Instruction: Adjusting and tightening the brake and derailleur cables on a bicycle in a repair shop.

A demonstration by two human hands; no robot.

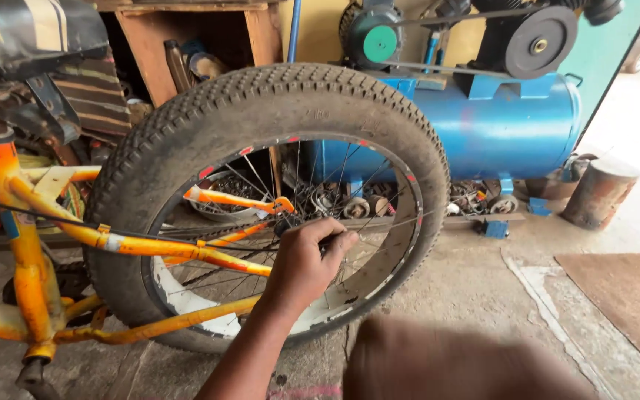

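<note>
My left hand reaches in from the bottom and is closed around a small dark part at the hub of a bicycle's rear wheel; the fingers hide what that part is. The wheel has a fat knobbly black tyre and a rim marked in white and red, with thin spokes. It sits in the orange and yellow bicycle frame, whose stays run to the hub by my hand. My right hand is out of sight. A blurred brown shape fills the bottom right, close to the camera.
A blue air compressor tank with motor and pulleys stands behind the wheel. A rusty cylinder stands at the right, and a brown mat lies on the concrete floor. A wooden cabinet with clutter is at the back left.
</note>
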